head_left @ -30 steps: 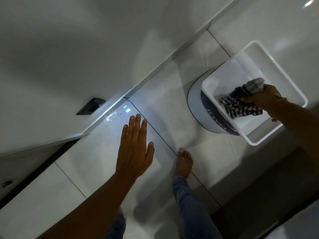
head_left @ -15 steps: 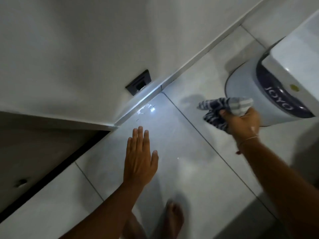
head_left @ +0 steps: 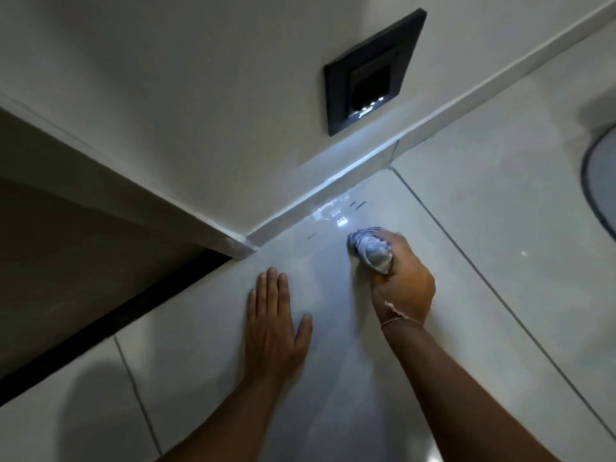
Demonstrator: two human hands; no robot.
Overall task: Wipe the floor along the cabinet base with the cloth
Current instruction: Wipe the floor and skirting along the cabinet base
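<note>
Right hand's [head_left: 401, 281] grip bunches cloth [head_left: 370, 250], pointing toward the skirting [head_left: 333, 181].

Bunched grey-and-white striped cloth [head_left: 371, 250] on the glossy pale tiled floor [head_left: 466, 228], near the skirting.

Glossy, smooth tiled floor [head_left: 466, 261] mirrors light; crumpled soft woven cloth [head_left: 371, 250]; matt black plastic socket plate [head_left: 373, 71].
</note>
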